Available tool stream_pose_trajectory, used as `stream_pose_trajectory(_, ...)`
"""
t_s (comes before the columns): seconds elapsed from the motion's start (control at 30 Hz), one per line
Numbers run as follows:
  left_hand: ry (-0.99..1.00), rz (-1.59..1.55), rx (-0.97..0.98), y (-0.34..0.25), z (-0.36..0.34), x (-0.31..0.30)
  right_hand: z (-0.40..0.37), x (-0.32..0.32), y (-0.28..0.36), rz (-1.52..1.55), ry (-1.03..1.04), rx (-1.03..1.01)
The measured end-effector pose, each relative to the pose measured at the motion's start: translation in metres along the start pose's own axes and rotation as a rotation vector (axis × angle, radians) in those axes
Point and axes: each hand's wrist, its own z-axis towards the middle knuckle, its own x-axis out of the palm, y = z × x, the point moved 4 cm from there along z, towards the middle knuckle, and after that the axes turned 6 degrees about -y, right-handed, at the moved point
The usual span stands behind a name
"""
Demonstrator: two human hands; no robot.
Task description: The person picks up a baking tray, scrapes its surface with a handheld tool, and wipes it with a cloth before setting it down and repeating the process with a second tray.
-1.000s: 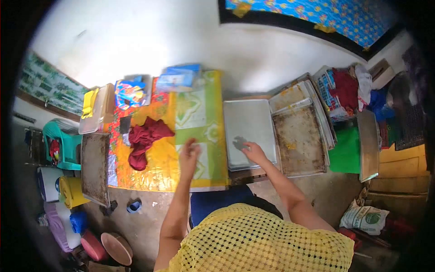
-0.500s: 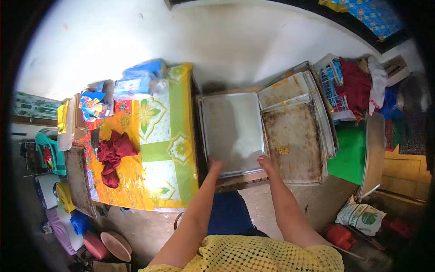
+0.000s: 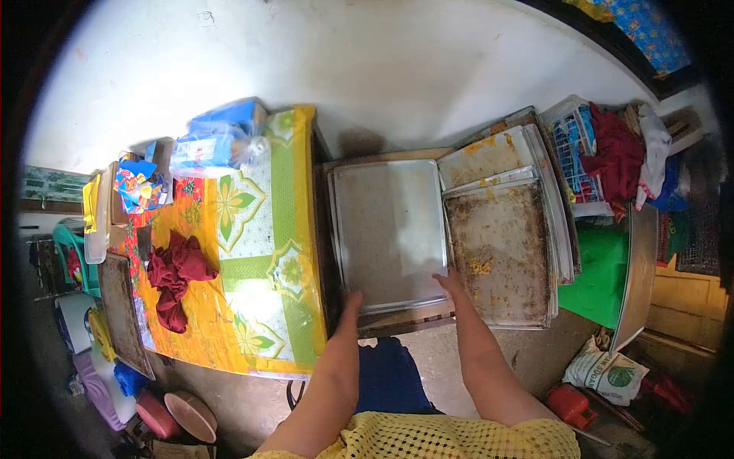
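Note:
A shiny metal tray lies flat on a low wooden surface, between the cloth-covered table and a stack of stained trays. My left hand is at its lower left corner, the fingers mostly hidden along the rim. At the tray's right edge, near the lower corner, is my right hand, its fingers closed on the rim with the thumb over the edge. Just to the right lies a browned, worn tray with yellow residue, on top of other trays.
On the left, the patterned table holds a dark red cloth and a blue box in plastic. At the right are a green panel, a sugar sack and a basket with cloths.
The view has shifted slightly, so the table appears farther left and the trays a little lower. Both hands remain at the shiny tray's lower corners.

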Motion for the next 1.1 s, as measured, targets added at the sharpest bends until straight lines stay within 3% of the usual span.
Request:
stream_pose_trajectory(0.1,-0.026,-0.124,0.026,0.011,0.009,0.008,0.002,-0.011,0.003,0.175,0.096,0.059)
stream_pose_trajectory(0.17,0.007,-0.135,-0.035,-0.027,-0.020,-0.018,-0.026,-0.047,0.043,0.319,0.210,0.156)
stream_pose_trajectory(0.27,0.047,-0.286,-0.066,-0.037,-0.029,-0.020,0.007,-0.016,0.000,0.138,-0.006,0.082)
stream_pose_trajectory(0.37,-0.046,-0.258,0.006,-0.028,-0.016,-0.012,-0.019,-0.037,0.037,-0.189,0.167,0.005)
stream_pose_trajectory(0.47,-0.165,-0.167,0.071,-0.027,-0.017,-0.020,-0.078,-0.063,0.078,0.221,0.119,-0.023)
stream_pose_trajectory(0.57,-0.153,-0.181,0.078,-0.030,-0.023,-0.027,-0.115,-0.082,0.106,0.423,-0.104,-0.140)
stream_pose_trajectory(0.67,-0.043,-0.222,0.077,-0.037,-0.032,-0.029,-0.142,-0.103,0.127,0.505,-0.269,-0.225)
stream_pose_trajectory(0.77,0.126,-0.264,0.080,-0.056,-0.050,-0.032,-0.187,-0.150,0.158,0.547,-0.287,-0.129)
stream_pose_trajectory(0.87,0.314,-0.312,0.102,-0.083,-0.083,-0.040,-0.199,-0.182,0.141,0.413,-0.399,-0.301)
stream_pose_trajectory(1.03,0.478,-0.408,0.039,-0.135,-0.156,-0.090,-0.232,-0.254,0.128,0.541,-0.396,-0.338)
stream_pose_trajectory(1.1,0.493,-0.335,0.169,-0.153,-0.168,-0.113,-0.241,-0.280,0.126,0.601,-0.368,-0.367)
